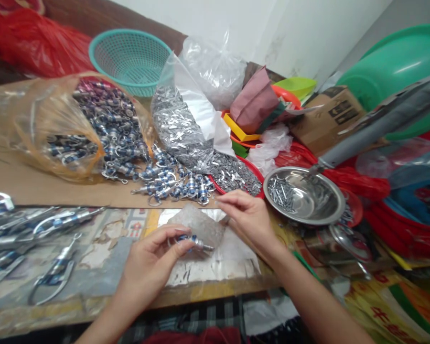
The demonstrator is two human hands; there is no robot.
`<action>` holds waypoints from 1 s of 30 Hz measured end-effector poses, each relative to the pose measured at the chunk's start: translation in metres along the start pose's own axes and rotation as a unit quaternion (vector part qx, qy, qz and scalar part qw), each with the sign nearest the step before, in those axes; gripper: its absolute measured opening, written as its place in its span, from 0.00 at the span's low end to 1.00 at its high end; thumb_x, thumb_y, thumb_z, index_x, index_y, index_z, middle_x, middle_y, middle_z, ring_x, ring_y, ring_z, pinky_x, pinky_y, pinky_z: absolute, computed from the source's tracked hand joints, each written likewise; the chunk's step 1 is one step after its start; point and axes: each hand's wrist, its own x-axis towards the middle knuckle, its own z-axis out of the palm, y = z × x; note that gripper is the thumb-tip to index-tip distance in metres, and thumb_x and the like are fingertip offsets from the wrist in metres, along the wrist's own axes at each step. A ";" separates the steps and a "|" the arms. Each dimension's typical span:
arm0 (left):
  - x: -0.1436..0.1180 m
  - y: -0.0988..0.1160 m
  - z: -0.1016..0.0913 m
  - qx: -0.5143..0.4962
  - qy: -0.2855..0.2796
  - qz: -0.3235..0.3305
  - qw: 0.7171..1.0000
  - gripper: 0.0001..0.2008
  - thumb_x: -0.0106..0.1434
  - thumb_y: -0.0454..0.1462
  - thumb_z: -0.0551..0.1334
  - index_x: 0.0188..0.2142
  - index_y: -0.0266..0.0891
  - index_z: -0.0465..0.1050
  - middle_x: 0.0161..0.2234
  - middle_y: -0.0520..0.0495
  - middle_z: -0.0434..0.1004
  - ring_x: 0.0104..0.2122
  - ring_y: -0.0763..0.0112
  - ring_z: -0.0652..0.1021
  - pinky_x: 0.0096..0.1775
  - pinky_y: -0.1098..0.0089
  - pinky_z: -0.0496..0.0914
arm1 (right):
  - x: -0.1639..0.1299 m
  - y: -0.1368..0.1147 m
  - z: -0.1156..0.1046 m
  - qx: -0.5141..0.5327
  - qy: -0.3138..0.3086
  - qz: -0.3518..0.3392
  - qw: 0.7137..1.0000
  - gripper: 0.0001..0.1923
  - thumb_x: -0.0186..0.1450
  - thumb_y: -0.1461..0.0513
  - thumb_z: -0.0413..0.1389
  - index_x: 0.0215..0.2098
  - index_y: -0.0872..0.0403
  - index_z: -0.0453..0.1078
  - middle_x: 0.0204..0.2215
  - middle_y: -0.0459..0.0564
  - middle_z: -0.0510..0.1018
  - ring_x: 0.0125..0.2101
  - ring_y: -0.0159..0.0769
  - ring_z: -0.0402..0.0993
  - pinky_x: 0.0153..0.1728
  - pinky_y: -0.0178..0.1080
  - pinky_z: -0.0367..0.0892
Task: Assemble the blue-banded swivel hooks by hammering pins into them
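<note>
My left hand [155, 260] pinches a blue-and-silver metal fitting [197, 242] between thumb and fingers, its silver tip pointing right. Beneath it lies a flat grey block [200, 222] on a white sheet [232, 263]. My right hand [249, 217] is closed, thumb and fingertips together, beside a red dish [260, 177] heaped with small silver metal pieces [232, 172]. Something tiny seems to be at those fingertips, too small to name. Similar blue-and-silver fittings with curved arms lie in a pile [179, 184] behind, and more lie loose [55, 267] at the left.
An orange-tinted bag [32, 110] spills fittings onto cardboard. A clear bag [179, 119] holds silver pieces. At the right stands a steel bowl [322, 205] with pins, below a grey lever handle [372, 129]. A teal basket [129, 57] and carton [329, 119] stand behind.
</note>
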 end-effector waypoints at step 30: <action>-0.020 0.001 0.001 -0.044 -0.017 0.088 0.995 0.11 0.50 0.34 0.65 0.36 0.47 0.76 0.32 0.52 0.80 0.33 0.69 0.78 0.36 0.72 0.72 | -0.068 -0.066 0.017 0.334 -0.052 0.053 0.940 0.14 0.55 0.68 0.59 0.38 0.51 0.65 0.28 0.45 0.79 0.31 0.31 0.77 0.35 0.33 0.72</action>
